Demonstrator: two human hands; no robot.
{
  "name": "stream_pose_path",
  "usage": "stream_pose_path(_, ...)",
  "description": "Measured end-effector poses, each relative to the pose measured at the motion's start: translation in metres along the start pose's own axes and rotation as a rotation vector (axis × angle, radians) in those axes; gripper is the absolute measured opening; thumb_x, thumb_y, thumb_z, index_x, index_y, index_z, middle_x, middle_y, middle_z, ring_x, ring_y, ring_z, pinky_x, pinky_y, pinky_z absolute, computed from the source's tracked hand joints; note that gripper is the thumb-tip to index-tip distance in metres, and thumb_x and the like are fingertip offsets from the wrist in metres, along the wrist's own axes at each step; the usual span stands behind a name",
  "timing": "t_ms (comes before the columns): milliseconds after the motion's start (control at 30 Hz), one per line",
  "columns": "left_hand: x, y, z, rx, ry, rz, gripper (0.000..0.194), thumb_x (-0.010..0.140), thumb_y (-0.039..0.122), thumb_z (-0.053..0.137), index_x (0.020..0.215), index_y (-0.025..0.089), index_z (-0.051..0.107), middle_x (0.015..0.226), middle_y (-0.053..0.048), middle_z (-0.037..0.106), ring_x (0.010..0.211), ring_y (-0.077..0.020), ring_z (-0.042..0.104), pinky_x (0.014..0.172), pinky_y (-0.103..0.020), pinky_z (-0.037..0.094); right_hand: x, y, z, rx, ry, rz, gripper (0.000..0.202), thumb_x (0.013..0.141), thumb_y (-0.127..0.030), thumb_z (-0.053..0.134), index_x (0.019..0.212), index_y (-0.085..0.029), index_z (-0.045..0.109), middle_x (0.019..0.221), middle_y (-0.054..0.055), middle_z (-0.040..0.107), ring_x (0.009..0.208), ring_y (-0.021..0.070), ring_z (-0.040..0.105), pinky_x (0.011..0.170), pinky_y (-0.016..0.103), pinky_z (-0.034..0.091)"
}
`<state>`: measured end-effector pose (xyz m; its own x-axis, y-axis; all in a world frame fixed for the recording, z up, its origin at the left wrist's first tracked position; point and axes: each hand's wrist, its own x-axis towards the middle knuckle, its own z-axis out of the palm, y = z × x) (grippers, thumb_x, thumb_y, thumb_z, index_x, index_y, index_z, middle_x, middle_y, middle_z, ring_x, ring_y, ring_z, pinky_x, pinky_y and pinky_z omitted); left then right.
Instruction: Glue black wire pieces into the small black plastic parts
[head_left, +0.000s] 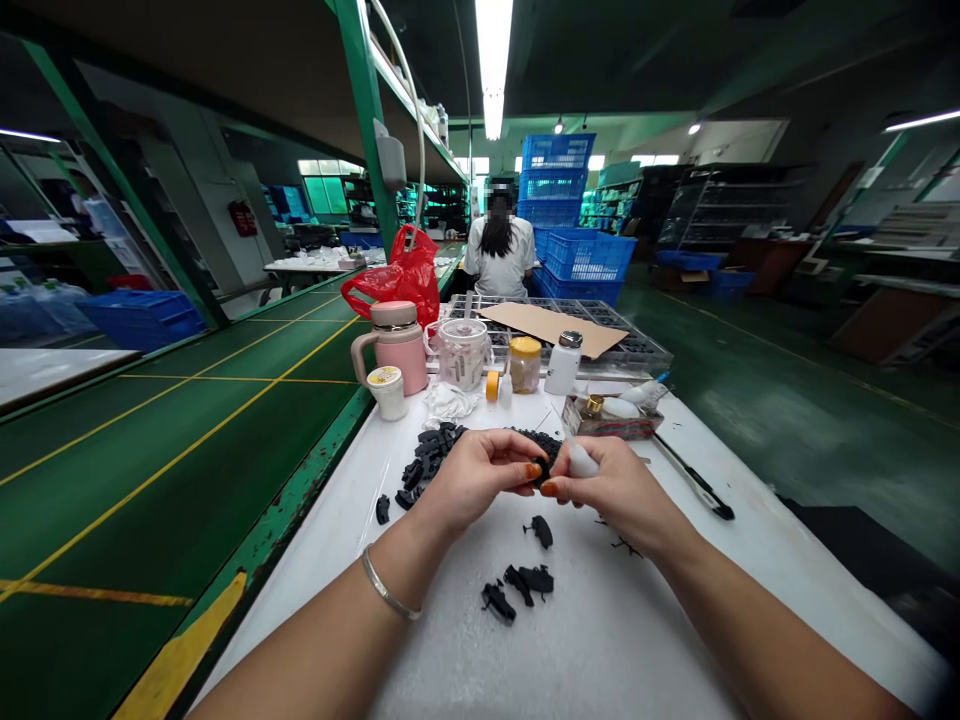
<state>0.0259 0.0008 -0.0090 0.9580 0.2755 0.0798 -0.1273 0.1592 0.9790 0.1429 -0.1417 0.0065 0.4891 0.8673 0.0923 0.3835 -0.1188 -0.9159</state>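
My left hand is closed, pinching a small black plastic part between thumb and fingers. Facing it, my right hand is wrapped round a small whitish squeeze bottle; its front end is hidden by the fingers. Both sets of fingertips meet at the black part. Below my hands on the white table lie a single black part and a small group of black parts, some with thin stubs. A larger heap of black parts sits beyond my left hand.
Along the table's back stand a pink mug, a white tub, a clear bucket, a yellow-lidded jar and a white bottle. A box and black-handled tool lie right. A green conveyor runs left; a person sits ahead.
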Motion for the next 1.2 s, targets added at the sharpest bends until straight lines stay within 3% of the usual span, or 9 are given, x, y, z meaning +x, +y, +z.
stream_pose_path(167, 0.001, -0.002, -0.003, 0.071, -0.021, 0.06, 0.027, 0.074, 0.027, 0.073, 0.091, 0.008, 0.066, 0.085, -0.011, 0.065, 0.076, -0.0161, 0.061, 0.067, -0.022, 0.047, 0.002, 0.003, -0.001, 0.108, -0.108, 0.061, 0.019, 0.074, -0.03, 0.068, 0.079, -0.012, 0.064, 0.071, 0.005, 0.066, 0.059, 0.0145, 0.058, 0.052, 0.023, 0.041)
stream_pose_path(333, 0.001, 0.0, -0.003, 0.185, 0.01, 0.11, 0.019, 0.076, 0.023, 0.069, 0.09, 0.01, 0.068, 0.083, -0.008, 0.065, 0.076, -0.0158, 0.059, 0.067, -0.022, 0.047, 0.001, 0.006, -0.002, 0.138, -0.134, 0.06, 0.025, 0.077, -0.036, 0.067, 0.081, -0.011, 0.065, 0.074, 0.008, 0.067, 0.06, 0.0145, 0.058, 0.05, 0.022, 0.04)
stream_pose_path(500, -0.004, 0.006, 0.003, 0.532, 0.111, 0.41, 0.012, 0.08, 0.01, 0.062, 0.085, 0.015, 0.071, 0.086, -0.005, 0.065, 0.083, -0.0154, 0.059, 0.072, -0.022, 0.047, 0.004, 0.01, -0.004, 0.375, -0.138, 0.178, 0.031, 0.077, -0.04, 0.07, 0.082, -0.011, 0.061, 0.075, 0.008, 0.067, 0.06, 0.012, 0.057, 0.049, 0.019, 0.036)
stream_pose_path(600, -0.008, 0.008, 0.006, 0.691, 0.098, 0.562, 0.017, 0.085, 0.008, 0.057, 0.089, 0.017, 0.071, 0.09, -0.004, 0.065, 0.084, -0.014, 0.06, 0.077, -0.023, 0.047, 0.005, 0.013, -0.004, 0.491, -0.148, 0.247, 0.031, 0.077, -0.041, 0.07, 0.082, -0.012, 0.06, 0.074, 0.007, 0.065, 0.057, 0.0107, 0.055, 0.046, 0.018, 0.033)
stream_pose_path(800, -0.012, 0.008, 0.007, 0.923, 0.037, 0.74, 0.021, 0.091, 0.01, 0.05, 0.092, 0.018, 0.069, 0.097, -0.004, 0.064, 0.087, -0.0114, 0.06, 0.08, -0.021, 0.047, 0.005, 0.016, -0.003, 0.567, -0.195, 0.281, 0.029, 0.074, -0.039, 0.07, 0.075, -0.012, 0.06, 0.068, 0.006, 0.063, 0.054, 0.0101, 0.052, 0.044, 0.017, 0.029)
stream_pose_path(933, -0.013, 0.008, 0.008, 1.064, 0.005, 0.775, 0.028, 0.094, 0.012, 0.043, 0.09, 0.02, 0.069, 0.098, -0.005, 0.064, 0.09, -0.0135, 0.059, 0.082, -0.024, 0.047, 0.005, 0.016, -0.002, 0.587, -0.222, 0.293, 0.031, 0.072, -0.039, 0.072, 0.07, -0.011, 0.06, 0.065, 0.006, 0.062, 0.052, 0.0105, 0.052, 0.043, 0.018, 0.03)
stream_pose_path(1067, -0.012, 0.009, 0.008, 1.055, 0.001, 0.752, 0.027, 0.093, 0.012, 0.044, 0.091, 0.02, 0.069, 0.1, -0.005, 0.064, 0.093, -0.015, 0.059, 0.085, -0.026, 0.047, 0.004, 0.015, -0.003, 0.59, -0.194, 0.278, 0.029, 0.071, -0.036, 0.073, 0.069, -0.011, 0.059, 0.063, 0.004, 0.06, 0.049, 0.0087, 0.048, 0.042, 0.018, 0.029)
stream_pose_path(1200, -0.006, 0.007, -0.002, 0.846, 0.182, 0.609, 0.016, 0.086, 0.016, 0.057, 0.098, 0.018, 0.068, 0.102, -0.007, 0.063, 0.095, -0.0177, 0.058, 0.078, -0.025, 0.05, 0.005, 0.015, -0.008, 0.571, -0.079, 0.215, 0.03, 0.072, -0.037, 0.074, 0.068, -0.013, 0.056, 0.063, 0.004, 0.06, 0.048, 0.0083, 0.046, 0.042, 0.018, 0.029)
